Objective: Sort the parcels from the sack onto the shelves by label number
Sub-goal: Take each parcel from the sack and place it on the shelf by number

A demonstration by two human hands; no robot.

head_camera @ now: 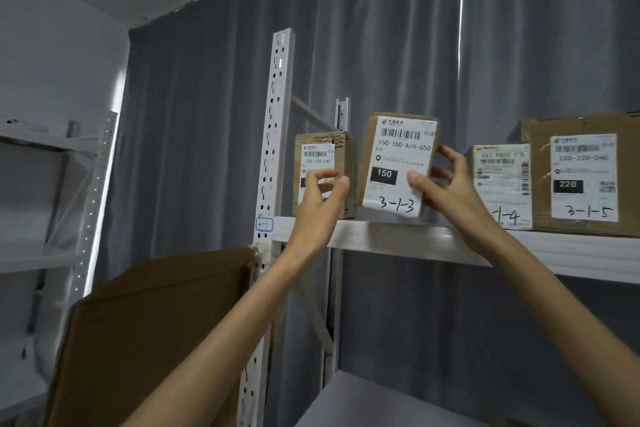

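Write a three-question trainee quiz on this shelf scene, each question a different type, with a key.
1. True or false: the parcel marked 3-1-3 stands on the shelf between two other parcels.
2. Multiple choice: which hand touches the 3-1-3 parcel? A. left hand B. right hand C. neither
3. Fill in: the large printed number in the black box on the parcel marked 3-1-5 is ___.

Key: 1 true; 2 B; 3 220
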